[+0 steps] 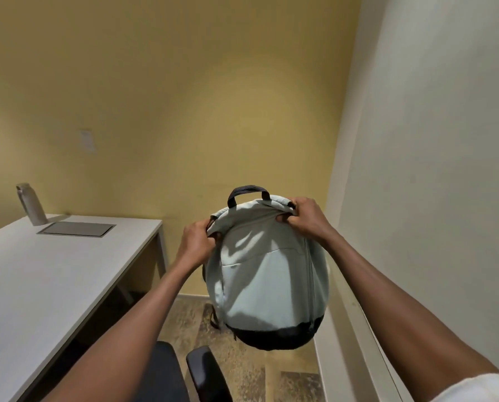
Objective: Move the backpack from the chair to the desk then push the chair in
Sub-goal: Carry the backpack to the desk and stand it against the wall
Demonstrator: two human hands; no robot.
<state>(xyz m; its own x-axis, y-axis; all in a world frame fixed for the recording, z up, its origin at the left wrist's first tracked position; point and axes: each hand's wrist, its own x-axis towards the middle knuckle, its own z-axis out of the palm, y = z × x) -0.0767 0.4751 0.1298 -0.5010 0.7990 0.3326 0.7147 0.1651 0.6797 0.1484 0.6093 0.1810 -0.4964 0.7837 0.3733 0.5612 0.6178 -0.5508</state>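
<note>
A pale green backpack (267, 274) with a black base and a dark top handle hangs in the air, upright, above the floor and to the right of the desk. My left hand (196, 242) grips its upper left edge and my right hand (303, 217) pinches the fabric at its top right. The white desk (48, 274) stretches along the left. The black chair (184, 372) sits low in the frame below the backpack, with only part of its seat and one armrest showing.
A grey water bottle (32, 204) stands at the desk's far end beside a flush grey cable panel (77, 229). A yellow wall lies ahead and a white wall with a rail (370, 338) runs close on the right. Patterned carpet shows beneath.
</note>
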